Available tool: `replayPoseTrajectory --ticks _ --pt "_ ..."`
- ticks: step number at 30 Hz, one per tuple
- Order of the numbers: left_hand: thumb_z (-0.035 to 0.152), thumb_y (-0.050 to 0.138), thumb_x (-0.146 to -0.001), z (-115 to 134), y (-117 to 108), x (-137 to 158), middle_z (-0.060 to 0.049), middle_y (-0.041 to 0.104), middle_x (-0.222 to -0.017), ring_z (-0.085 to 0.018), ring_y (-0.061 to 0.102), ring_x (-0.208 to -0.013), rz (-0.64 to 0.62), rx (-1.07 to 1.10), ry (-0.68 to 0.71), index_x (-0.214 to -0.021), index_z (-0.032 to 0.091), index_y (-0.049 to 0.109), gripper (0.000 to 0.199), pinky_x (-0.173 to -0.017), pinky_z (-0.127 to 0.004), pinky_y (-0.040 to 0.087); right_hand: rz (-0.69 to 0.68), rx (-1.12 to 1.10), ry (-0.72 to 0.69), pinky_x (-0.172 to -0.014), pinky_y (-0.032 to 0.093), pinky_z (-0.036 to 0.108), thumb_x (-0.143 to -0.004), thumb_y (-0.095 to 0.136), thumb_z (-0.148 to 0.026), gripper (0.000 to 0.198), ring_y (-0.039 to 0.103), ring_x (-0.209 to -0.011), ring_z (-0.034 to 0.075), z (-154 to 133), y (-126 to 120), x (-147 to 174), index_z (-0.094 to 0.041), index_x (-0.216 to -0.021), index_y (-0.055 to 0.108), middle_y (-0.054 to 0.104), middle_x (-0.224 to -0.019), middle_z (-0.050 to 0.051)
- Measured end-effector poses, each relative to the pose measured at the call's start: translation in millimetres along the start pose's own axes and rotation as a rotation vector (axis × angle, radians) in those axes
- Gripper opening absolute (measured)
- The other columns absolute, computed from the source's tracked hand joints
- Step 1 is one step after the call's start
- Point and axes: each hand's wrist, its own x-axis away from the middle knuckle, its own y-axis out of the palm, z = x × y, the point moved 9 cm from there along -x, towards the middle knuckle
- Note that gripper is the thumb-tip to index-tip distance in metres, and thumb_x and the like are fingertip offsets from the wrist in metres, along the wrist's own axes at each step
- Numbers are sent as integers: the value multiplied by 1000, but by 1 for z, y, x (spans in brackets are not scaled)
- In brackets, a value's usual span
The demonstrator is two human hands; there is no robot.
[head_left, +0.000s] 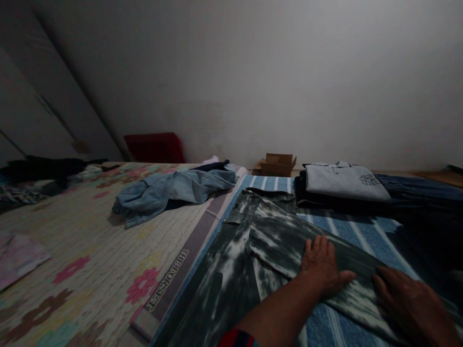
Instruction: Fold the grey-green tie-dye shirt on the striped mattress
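A pair of dark green and white tie-dye trousers point(231, 241) lies spread out, waistband away from me, with its right-hand leg angled out toward the lower right. My left hand point(321, 265) rests flat on that leg, fingers stretched and thumb spread. Farther down the same leg, my right hand point(412, 299) lies palm down on the cloth, its fingers pointing left and slightly bent. Under the trousers is a blue striped sheet point(356, 236).
A folded grey top point(343, 180) sits on dark folded clothes at the right, beside folded navy cloth point(419, 188). Crumpled denim point(177, 188) lies on the flowered mat point(119, 250). A cardboard box point(278, 165) and a red object point(155, 147) stand near the wall.
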Motion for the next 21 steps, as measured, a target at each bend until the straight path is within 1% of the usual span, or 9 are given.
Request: replayPoseTrajectory --ticks 5,8,11,14,18,21 --pt "66 18 -87 0 -1 0 -13 5 -158 -25 -4 -145 -4 1 -15 -149 6 15 86 -116 -48 1 -48 -23 -7 -78 46 44 -79 39 -39 31 64 -85 29 0 5 0 -25 -86 65 70 -95 12" --pt "65 19 -87 1 -1 0 -13 4 -158 -25 -4 -145 -28 9 -15 -149 6 13 86 -116 -49 0 -27 -11 -20 -81 45 45 -80 37 -39 33 64 -89 29 2 8 1 -25 -90 65 70 -99 12" --pt "66 18 -87 0 -1 0 -13 3 -158 -26 -5 -145 -61 -9 -25 -149 5 12 87 -116 -49 1 18 12 -41 -83 45 46 -82 33 -41 41 64 -92 30 2 8 2 -20 -95 65 69 -104 14" --pt "68 18 -86 1 -2 -1 -14 3 -158 -27 -4 -145 -62 -27 -23 -149 5 13 90 -116 -50 1 12 23 -47 -81 45 44 -84 30 -42 44 65 -90 29 0 7 2 -17 -96 65 69 -102 15" --pt "67 16 -87 6 -2 0 -16 4 -157 -28 -3 -145 -40 -40 -21 -149 3 14 89 -116 -50 2 -5 38 -35 -80 45 43 -86 28 -41 44 65 -88 28 -4 2 0 -19 -93 65 69 -99 13" --pt "67 17 -86 16 5 4 -16 6 -157 -28 -3 -145 -56 -49 30 -149 3 15 90 -116 -49 2 -28 47 -34 -79 44 42 -87 27 -40 43 65 -87 28 -7 0 -1 -20 -90 64 69 -98 13"
